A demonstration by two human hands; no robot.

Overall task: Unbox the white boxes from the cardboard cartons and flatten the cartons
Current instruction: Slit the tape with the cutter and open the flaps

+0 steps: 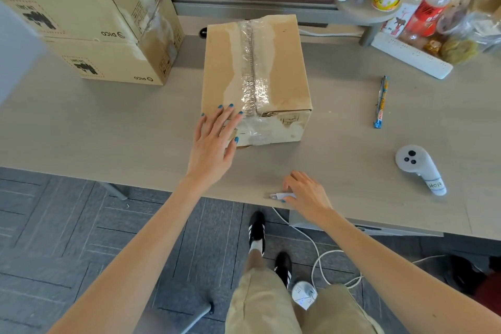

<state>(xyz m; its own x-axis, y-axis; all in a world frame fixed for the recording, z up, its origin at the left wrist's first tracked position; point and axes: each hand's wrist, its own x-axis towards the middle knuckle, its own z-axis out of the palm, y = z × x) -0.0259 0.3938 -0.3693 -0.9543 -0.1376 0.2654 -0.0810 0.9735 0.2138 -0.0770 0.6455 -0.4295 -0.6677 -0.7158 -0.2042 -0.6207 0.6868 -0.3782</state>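
I am stretching my left hand [214, 141] forward, fingers straight and spread, pressing flat on the near left corner of the cardboard carton [257, 70]. It is sitting on the grey table [108, 130], sealed under crinkled clear tape. Nearer me than the carton, my right hand [307, 194] is curling around a small white tool [284, 195] with a metal tip. 2 stacked cartons [95, 35] are standing to the carton's left.

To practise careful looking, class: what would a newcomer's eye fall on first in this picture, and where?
The taped cardboard carton in the middle of the table, still sealed, with the left hand laid flat on its near left corner. Next, the right hand at the table's near edge, gripping a small white tool, and the stacked cartons at the back left.
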